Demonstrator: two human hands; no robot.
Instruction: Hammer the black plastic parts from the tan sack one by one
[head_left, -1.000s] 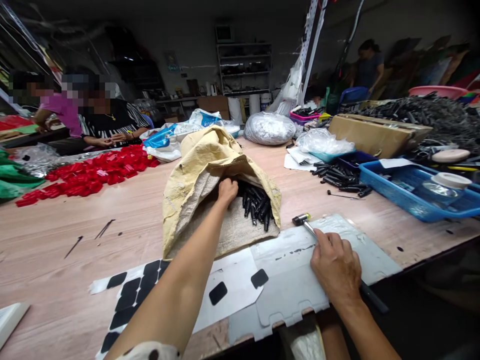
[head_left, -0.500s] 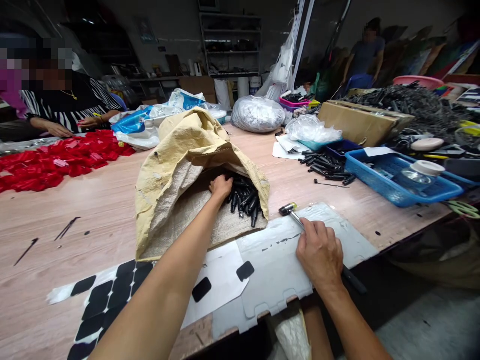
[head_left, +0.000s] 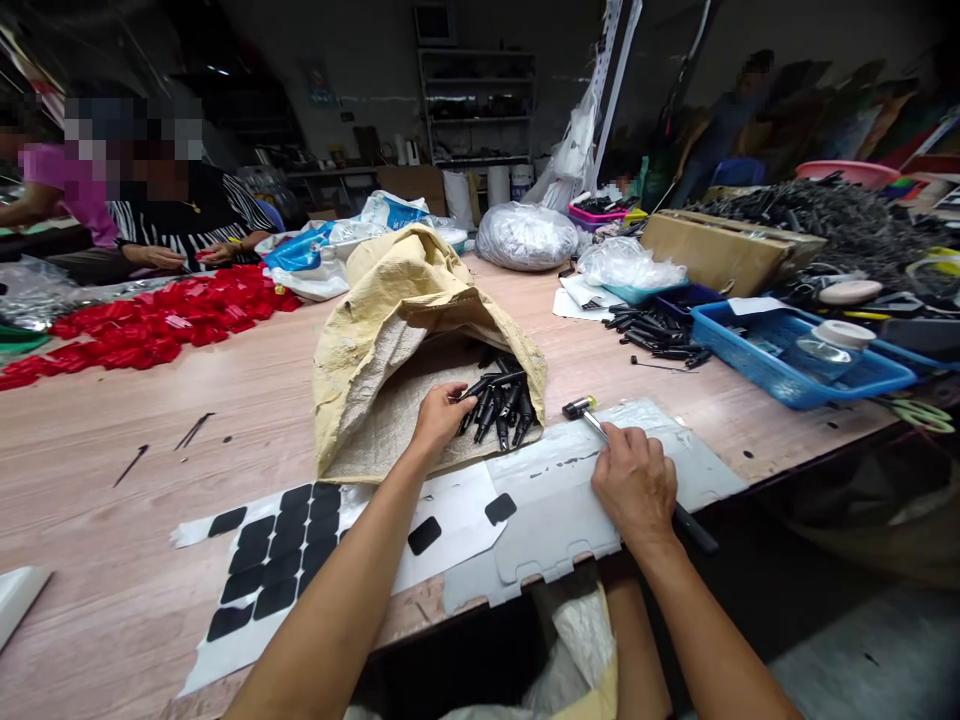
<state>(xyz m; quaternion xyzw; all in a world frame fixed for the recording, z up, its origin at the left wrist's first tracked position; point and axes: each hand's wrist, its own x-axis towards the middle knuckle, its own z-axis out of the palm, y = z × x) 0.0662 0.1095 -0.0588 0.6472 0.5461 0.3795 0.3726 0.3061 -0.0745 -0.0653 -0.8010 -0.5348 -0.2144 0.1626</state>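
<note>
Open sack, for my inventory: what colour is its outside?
Pale yellow on the sack, best seen in the head view.

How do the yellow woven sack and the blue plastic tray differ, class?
The yellow woven sack is crumpled and creased; the blue plastic tray looks stiff, with smooth sides. The sack's mouth gapes sideways, toward the camera; the tray is open at the top. The sack holds a heap of black tubular parts; the tray holds a white-lidded clear jar, among other things. Both rest on the table.

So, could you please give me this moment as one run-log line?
left hand: at black parts, open yellow sack | right hand: gripping hammer over grey sheet | black pads: on white backing
</note>
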